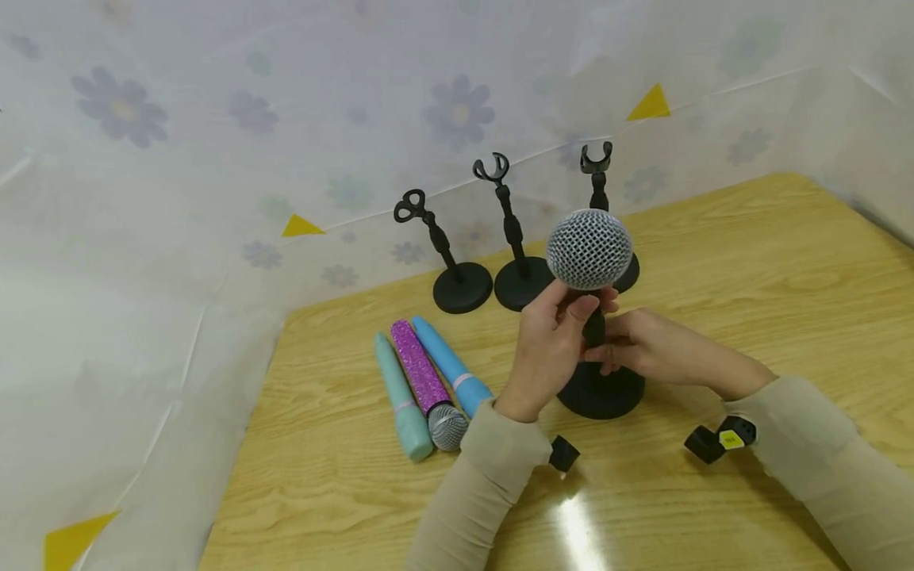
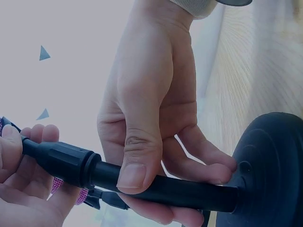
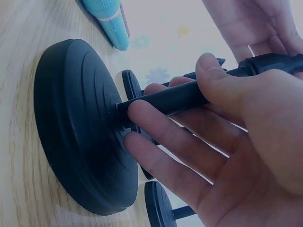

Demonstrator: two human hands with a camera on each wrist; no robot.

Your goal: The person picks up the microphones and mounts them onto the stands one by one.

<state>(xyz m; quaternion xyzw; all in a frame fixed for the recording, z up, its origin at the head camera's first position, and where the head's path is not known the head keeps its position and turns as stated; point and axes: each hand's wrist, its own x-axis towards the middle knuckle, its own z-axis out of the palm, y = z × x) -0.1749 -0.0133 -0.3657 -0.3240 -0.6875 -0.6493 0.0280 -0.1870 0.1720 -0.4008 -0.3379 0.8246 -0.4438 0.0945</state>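
Observation:
A microphone with a round silver mesh head (image 1: pixel 589 248) stands atop a black desk microphone stand (image 1: pixel 602 396); its handle is hidden. My left hand (image 1: pixel 544 349) is just below the mesh head, and in the left wrist view its fingers grip the stand's neck (image 2: pixel 66 161). Lower down, my right hand (image 1: pixel 657 347) holds the pole (image 3: pixel 175 97) between thumb and fingers, close above the round base (image 3: pixel 80 127). That base is on the table. Glittery purple shows behind the left fingers; I cannot tell what it belongs to.
Three more black stands (image 1: pixel 462 287) with bare clips line the table's back. Left of my hands lie a teal microphone (image 1: pixel 401 404), a glittery purple one (image 1: pixel 420 365) and a blue one (image 1: pixel 446 357). Behind the wooden table (image 1: pixel 321 484) hangs a flowered sheet (image 1: pixel 343 103).

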